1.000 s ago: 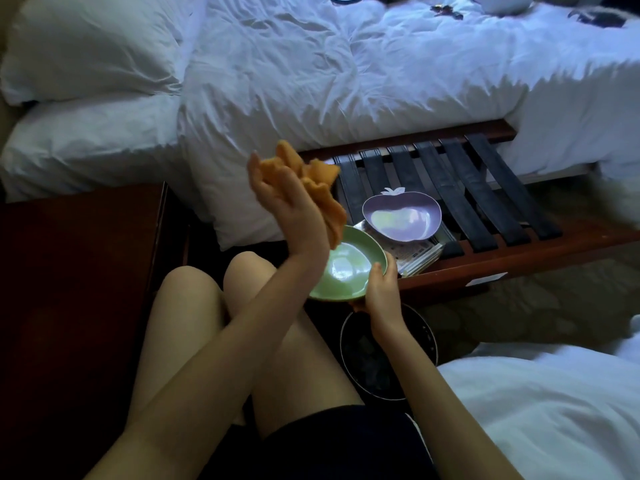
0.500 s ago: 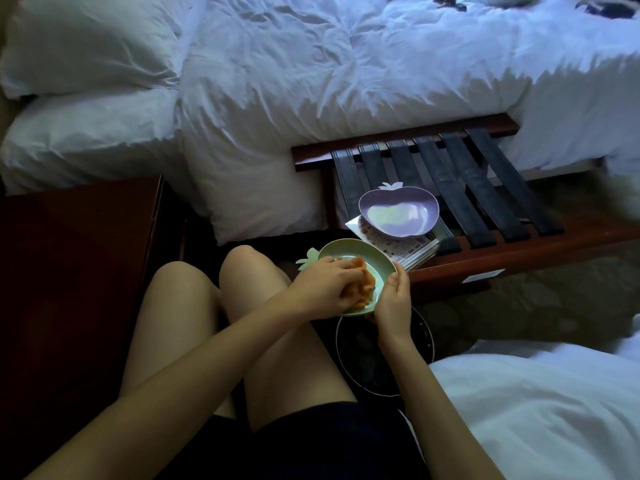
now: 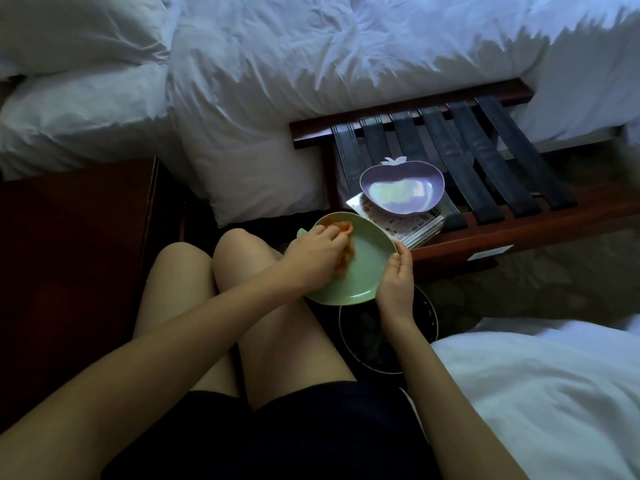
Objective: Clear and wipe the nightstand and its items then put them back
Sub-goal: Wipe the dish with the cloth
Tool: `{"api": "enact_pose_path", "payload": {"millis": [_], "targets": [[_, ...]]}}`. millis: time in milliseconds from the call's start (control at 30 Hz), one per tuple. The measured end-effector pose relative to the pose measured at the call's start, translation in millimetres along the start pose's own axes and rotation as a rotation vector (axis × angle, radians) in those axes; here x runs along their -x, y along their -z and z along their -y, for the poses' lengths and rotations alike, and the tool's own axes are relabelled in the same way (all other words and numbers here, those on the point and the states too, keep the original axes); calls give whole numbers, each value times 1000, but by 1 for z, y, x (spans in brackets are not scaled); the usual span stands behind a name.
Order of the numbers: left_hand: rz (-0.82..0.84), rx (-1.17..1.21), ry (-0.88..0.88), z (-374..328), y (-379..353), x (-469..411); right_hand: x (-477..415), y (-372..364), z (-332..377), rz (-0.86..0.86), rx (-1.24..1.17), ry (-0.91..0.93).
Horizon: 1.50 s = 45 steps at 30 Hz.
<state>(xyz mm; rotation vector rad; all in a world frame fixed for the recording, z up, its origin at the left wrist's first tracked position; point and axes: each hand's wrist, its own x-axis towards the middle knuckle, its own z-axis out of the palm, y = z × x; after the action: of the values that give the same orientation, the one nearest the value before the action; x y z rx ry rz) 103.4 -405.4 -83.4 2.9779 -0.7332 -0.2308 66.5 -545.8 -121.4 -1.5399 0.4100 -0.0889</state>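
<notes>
Green plate (image 3: 363, 271): held tilted above the person's knees, its upper rim just beside the stack of magazines (image 3: 417, 227).

Left hand (image 3: 313, 251): lies on the plate's left half. Its fingers (image 3: 331, 234) are curled over a bunched orange cloth (image 3: 343, 264) and press it against the plate's face. Cloth shows beyond the fingertips and below the palm.

Right hand (image 3: 396, 284): grips the plate's right rim, thumb on the upper face. The remaining fingers wrap toward the underside and are partly hidden.

Purple apple-shaped dish (image 3: 401, 190): upright on the magazines, at the near left corner of the strapped luggage rack (image 3: 491, 233), apart from both hands.

Nightstand (image 3: 76, 244): dark wood, at the left, well apart from the plate.

White bed (image 3: 346, 64): behind the rack.
</notes>
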Motion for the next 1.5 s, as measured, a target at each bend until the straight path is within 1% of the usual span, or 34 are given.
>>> {"api": "enact_pose_path", "payload": {"millis": [33,133,233,300,367,467,533,600,700,767,833,867,933,967,1033,1067,1100,1167,1233,1267,1333,1400,1467,1500], "targets": [[30,65,-49,5,3,10,-2,-1,1,1,15,0],[86,372,-231,6,12,35,-4,1,1,4,59,22],[49,458,-372,-13,9,30,-3,10,-5,23,97,43],[0,461,-430,-29,7,12,-2,13,-6,41,79,30],[-64,450,-382,-39,5,-8,-3,14,-7,55,61,21],[-165,275,-175,-30,-3,-21,-4,12,-4,68,50,11],[-157,115,11,-12,-5,-17,-4,9,-3,73,65,0],[-86,-29,98,0,-2,-8,-3,5,-2,73,87,-4],[58,-155,65,-4,10,9,-2,2,-3,64,130,3],[157,-175,-38,-9,16,24,-2,1,-4,61,139,-6],[205,-126,-157,-7,19,36,-2,2,-5,76,142,-12],[209,-60,-223,-4,18,41,-2,3,-6,90,144,-8],[180,151,-359,1,15,42,-2,4,-7,115,141,4],[141,237,-414,1,13,38,-2,5,-8,124,138,9],[46,303,-487,-3,9,22,-3,7,-8,148,128,18],[5,315,-490,-8,7,13,-2,7,-8,163,122,22],[-31,319,-456,-14,5,4,-1,8,-8,173,120,27],[-122,296,-332,-21,-1,-11,1,9,-7,167,127,44],[-205,203,-188,-16,-6,-17,3,8,-6,129,136,52],[-212,150,-106,-9,-8,-16,3,7,-5,113,138,44],[-164,47,22,5,-7,-11,2,4,-5,105,148,27],[-93,-57,18,12,0,0,2,2,-6,114,173,27],[0,-93,-79,11,7,17,3,2,-8,115,178,21],[35,-63,-136,10,10,28,3,2,-9,113,171,15]]}}
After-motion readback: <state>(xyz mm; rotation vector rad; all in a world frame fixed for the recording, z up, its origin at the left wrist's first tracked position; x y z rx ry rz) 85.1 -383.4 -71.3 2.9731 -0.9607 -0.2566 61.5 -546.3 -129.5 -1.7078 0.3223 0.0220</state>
